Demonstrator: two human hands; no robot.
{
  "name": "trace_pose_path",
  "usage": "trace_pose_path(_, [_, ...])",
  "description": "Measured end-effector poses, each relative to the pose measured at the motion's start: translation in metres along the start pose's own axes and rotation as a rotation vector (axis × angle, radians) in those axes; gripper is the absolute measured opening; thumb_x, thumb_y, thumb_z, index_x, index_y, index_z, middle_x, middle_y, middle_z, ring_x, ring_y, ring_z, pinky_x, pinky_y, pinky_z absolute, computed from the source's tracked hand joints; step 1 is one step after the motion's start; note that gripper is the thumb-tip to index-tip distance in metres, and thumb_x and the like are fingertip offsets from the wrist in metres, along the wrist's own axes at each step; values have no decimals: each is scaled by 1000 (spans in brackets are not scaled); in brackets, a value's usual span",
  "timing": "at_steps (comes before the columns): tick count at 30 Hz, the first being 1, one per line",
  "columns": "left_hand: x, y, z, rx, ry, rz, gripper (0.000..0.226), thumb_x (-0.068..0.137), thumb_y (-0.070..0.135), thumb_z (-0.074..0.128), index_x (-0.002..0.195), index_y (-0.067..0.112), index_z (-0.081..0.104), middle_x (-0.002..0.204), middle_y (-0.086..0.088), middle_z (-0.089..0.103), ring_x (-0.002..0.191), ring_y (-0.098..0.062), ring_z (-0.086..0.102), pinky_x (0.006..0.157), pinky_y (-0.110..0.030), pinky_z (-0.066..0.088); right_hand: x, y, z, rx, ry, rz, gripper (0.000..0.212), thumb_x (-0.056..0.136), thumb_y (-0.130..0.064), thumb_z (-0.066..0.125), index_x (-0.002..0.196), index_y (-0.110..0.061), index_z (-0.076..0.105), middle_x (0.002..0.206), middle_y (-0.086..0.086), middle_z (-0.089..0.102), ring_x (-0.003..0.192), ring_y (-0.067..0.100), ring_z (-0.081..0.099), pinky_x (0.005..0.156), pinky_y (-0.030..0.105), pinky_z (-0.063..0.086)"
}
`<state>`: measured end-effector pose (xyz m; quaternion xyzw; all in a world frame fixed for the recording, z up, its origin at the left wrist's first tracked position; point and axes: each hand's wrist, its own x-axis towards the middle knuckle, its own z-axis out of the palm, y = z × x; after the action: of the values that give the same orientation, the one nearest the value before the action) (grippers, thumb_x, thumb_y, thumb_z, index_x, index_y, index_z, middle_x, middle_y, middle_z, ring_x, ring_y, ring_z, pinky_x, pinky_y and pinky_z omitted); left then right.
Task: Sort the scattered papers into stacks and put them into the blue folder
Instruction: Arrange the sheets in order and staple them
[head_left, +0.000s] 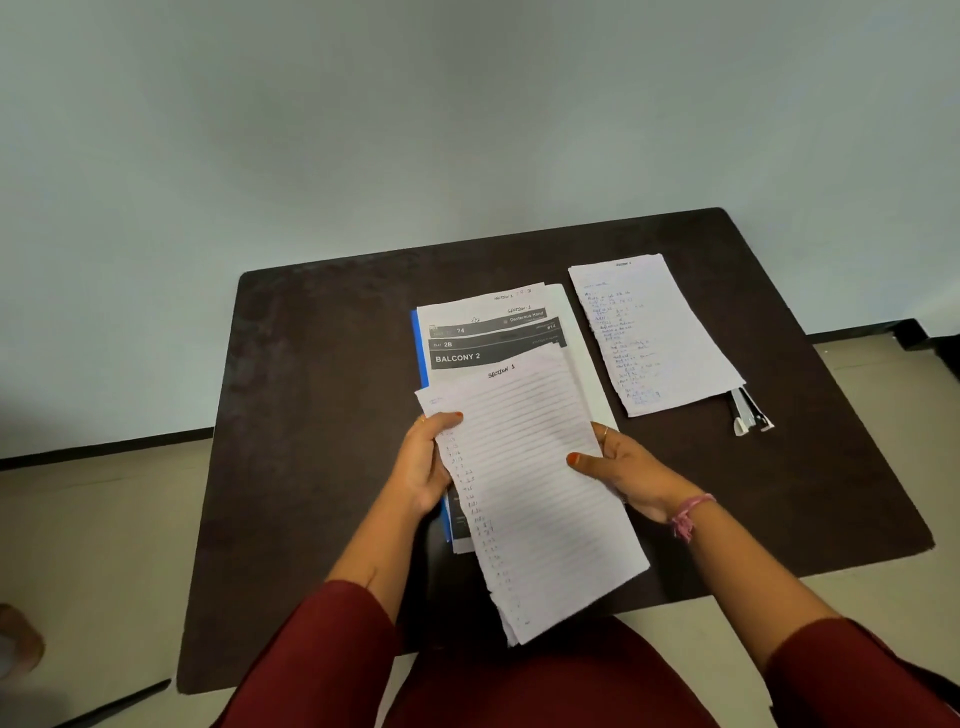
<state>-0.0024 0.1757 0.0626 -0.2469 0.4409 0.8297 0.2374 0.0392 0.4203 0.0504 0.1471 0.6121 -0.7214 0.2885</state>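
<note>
Both hands grip lined stack (530, 493), thumbs on top

Table (322, 415) left half open; handwritten stack (652, 332), pens (748, 410) block right.

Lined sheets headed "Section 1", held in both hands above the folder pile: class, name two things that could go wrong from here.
1. The lined sheets are fanned at their lower edge and gripped only at the sides by the left hand and right hand; one could slip out.
2. The printed pages on the blue folder lie askew; adding more may worsen the stack.
</note>
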Motion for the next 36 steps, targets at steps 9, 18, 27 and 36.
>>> trace_pose_path(9, [5,10,8,-240,-163,78,36,101,41,37,120,19,58,121,-11,66,108,-28,64,81,-44,56,1,-4,8,53,-9,-24,44,85,-9,64,127,-15,53,123,5,66,115,22,62,102,44,47])
trace_pose_path(18, [19,6,0,-280,-102,44,22,102,32,40,98,18,55,135,-11,57,126,-34,52,92,-48,49,-13,13,8,-28,-12,-23,50,86,-20,64,133,-20,49,127,-2,64,117,18,60,103,45,46])
trace_pose_path(27, [25,3,1,-116,33,124,23,100,30,48,114,14,55,122,-10,66,116,-31,61,103,-51,44,-21,29,7,-70,42,-55,42,89,-14,63,129,-18,52,123,0,66,114,18,62,100,39,48])
trace_pose_path(36, [25,-23,32,316,85,-43,12,96,6,54,101,12,63,92,-2,71,84,-17,65,85,-36,53,-32,30,-31,-66,231,-87,23,92,-8,58,111,-21,57,115,3,67,101,16,66,81,26,57])
